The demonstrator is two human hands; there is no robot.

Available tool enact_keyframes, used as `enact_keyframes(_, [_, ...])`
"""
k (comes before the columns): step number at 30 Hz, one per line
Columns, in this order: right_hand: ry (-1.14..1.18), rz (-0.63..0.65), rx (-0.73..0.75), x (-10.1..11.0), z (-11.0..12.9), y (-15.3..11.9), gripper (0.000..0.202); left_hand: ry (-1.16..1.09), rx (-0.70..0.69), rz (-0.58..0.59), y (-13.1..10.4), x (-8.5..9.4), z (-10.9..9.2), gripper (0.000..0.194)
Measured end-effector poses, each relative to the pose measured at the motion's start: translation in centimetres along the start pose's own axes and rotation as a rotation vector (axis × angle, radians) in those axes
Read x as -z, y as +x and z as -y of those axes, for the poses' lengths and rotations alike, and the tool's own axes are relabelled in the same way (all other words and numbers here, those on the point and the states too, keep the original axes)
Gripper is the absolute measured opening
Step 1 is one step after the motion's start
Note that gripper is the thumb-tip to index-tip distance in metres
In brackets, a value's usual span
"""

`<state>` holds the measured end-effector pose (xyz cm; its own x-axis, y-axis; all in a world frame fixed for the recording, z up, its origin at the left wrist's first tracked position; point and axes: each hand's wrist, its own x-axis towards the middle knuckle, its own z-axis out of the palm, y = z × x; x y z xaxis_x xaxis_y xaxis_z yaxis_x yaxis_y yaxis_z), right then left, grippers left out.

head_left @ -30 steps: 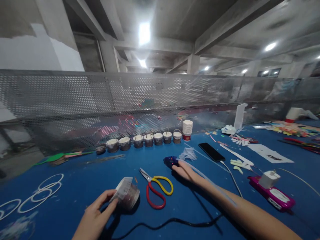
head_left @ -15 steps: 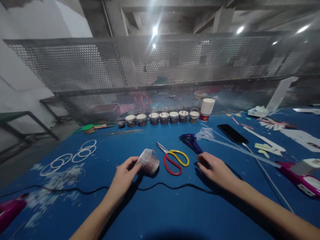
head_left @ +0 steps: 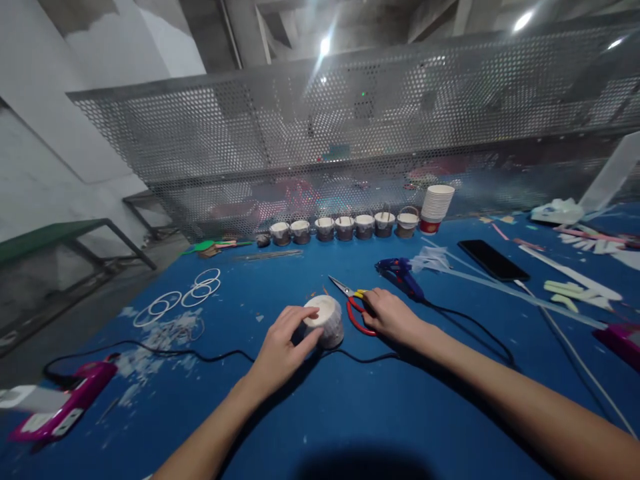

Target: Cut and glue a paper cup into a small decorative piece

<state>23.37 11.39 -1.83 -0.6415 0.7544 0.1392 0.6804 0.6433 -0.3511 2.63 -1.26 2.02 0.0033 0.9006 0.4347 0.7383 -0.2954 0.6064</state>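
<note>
Far left, a magenta power strip (head_left: 83, 402) sits at the table's edge, white rings (head_left: 181, 297) lying flat beyond it. Here's the left hand (head_left: 285, 340), thumb and fingertips gripping a pale cup (head_left: 332, 325) mid-table, seemingly to steady it. Behind, 7 small buckets (head_left: 345, 230) line the back, probably leaving working room. Scissors (head_left: 350, 293) lie just beside the cup, the right hand (head_left: 393, 313) over their handles, fingers curled; I can't tell if they've closed. Glue gun (head_left: 403, 270) just beyond, phone (head_left: 493, 260) farther right.
</note>
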Motion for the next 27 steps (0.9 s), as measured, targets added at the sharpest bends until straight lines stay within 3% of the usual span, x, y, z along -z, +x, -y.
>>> enact_keyframes(3, [0.075,-0.025,-0.063,0.0,-0.4,0.3,0.012,-0.022,-0.034,0.035,-0.4,0.4,-0.3,0.024])
enact_keyframes(7, [0.224,-0.095,-0.166,0.5,-1.2,0.3,0.012,-0.036,0.058,-0.081,-0.2,1.2,-0.2,0.028])
enact_keyframes(10, [0.379,-0.149,-0.207,1.2,-1.6,0.1,0.019,-0.005,0.163,-0.17,0.1,1.8,0.0,0.031])
enact_keyframes(14, [0.591,-0.187,-0.219,2.3,-1.2,-0.3,0.035,0.042,0.235,-0.175,0.5,2.3,0.5,0.028])
enact_keyframes(17, [0.863,-0.147,-0.202,2.9,-0.2,-1.0,0.055,0.061,0.212,-0.129,0.9,2.5,1.2,0.024])
enact_keyframes(20, [1.099,-0.103,-0.166,3.1,1.0,-2.0,0.058,0.039,0.103,-0.043,1.2,2.3,1.8,0.018])
enact_keyframes(24, [1.18,-0.078,-0.058,2.8,2.9,-2.8,0.054,-0.006,-0.109,0.149,1.5,1.7,1.9,0.022])
enact_keyframes(27, [1.214,-0.071,0.017,2.3,4.0,-2.9,0.056,0.013,-0.152,0.245,1.6,1.5,1.7,0.026])
